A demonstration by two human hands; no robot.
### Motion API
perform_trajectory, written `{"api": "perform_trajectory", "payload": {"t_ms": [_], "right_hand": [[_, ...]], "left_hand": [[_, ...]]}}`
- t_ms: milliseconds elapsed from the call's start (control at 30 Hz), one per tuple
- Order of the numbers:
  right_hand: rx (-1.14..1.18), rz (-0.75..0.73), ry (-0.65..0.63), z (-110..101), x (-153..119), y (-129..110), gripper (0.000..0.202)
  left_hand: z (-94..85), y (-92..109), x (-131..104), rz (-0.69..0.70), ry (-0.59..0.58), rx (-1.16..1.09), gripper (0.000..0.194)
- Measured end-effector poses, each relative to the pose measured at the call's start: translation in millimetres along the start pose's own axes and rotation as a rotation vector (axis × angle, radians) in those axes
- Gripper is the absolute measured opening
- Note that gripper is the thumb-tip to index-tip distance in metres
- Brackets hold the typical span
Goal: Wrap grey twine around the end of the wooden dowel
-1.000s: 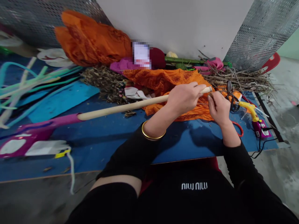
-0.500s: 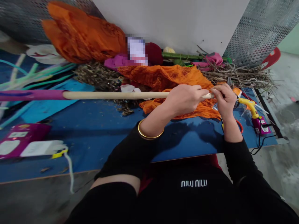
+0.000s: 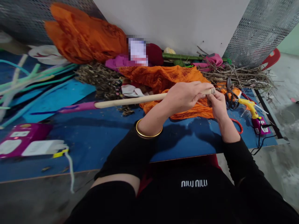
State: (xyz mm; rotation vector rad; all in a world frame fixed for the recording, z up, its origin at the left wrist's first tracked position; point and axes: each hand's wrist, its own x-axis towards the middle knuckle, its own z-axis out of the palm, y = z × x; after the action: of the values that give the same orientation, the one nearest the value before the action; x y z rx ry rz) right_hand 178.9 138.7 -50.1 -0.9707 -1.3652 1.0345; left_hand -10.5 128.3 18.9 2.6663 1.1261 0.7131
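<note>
My left hand [image 3: 183,96], below a gold bangle, is wrapped round a long pale pole [image 3: 130,101] near its right end. Toward the left the pole slopes slightly down, and purple wrapping [image 3: 79,107] covers its far end, with a thin dark blue tip sticking out. At the banded right tip of the pole, my right hand [image 3: 218,104] has its thumb and fingers pinched together. Part of the tip is hidden by the fingers. Orange cloth [image 3: 161,77] lies crumpled under and behind both hands.
Black-handled pruning shears [image 3: 230,93], a yellow glue gun [image 3: 249,105] and a purple box [image 3: 261,126] lie to the right. Dry twigs [image 3: 245,76] are heaped behind. On the left are green and blue strips [image 3: 42,77], a blue sheet [image 3: 81,90] and another purple box [image 3: 28,133].
The pole has shifted to the right and tilted, its purple end now lower. My right hand has moved a little left, uncovering more of the shears.
</note>
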Motion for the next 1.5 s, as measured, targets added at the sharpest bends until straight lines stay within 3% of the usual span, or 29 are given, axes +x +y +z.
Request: {"api": "perform_trajectory", "payload": {"t_ms": [167, 400, 567, 767, 900, 1067, 1267, 1500], "right_hand": [[-0.032, 0.012, 0.045, 1, 0, -2, 0.058], [-0.373, -0.296, 0.187, 8, -10, -9, 0.049], [-0.512, -0.408, 0.227, 9, -17, -9, 0.05], [-0.538, -0.467, 0.21, 7, -18, -13, 0.046], [-0.594, -0.519, 0.18, 6, -18, -11, 0.044], [-0.761, -0.612, 0.157, -2, -14, -8, 0.042], [-0.971, -0.671, 0.161, -18, -11, -17, 0.036], [-0.83, -0.719, 0.211, -21, -6, -13, 0.028]], "left_hand": [[4.8, -2, 1, -0.04, 0.044, -0.005, 0.045], [10.2, -7, 2, -0.05, 0.099, -0.018, 0.049], [13.9, -6, 3, -0.067, 0.168, -0.051, 0.049], [18.8, 4, 5, -0.162, 0.198, -0.045, 0.039], [26.1, -1, 7, -0.172, 0.202, -0.025, 0.042], [24.5, -6, 8, -0.17, 0.153, -0.021, 0.041], [15.0, 1, 9, -0.2, -0.003, 0.037, 0.041], [7.9, 9, 7, -0.199, -0.135, 0.077, 0.042]]}}
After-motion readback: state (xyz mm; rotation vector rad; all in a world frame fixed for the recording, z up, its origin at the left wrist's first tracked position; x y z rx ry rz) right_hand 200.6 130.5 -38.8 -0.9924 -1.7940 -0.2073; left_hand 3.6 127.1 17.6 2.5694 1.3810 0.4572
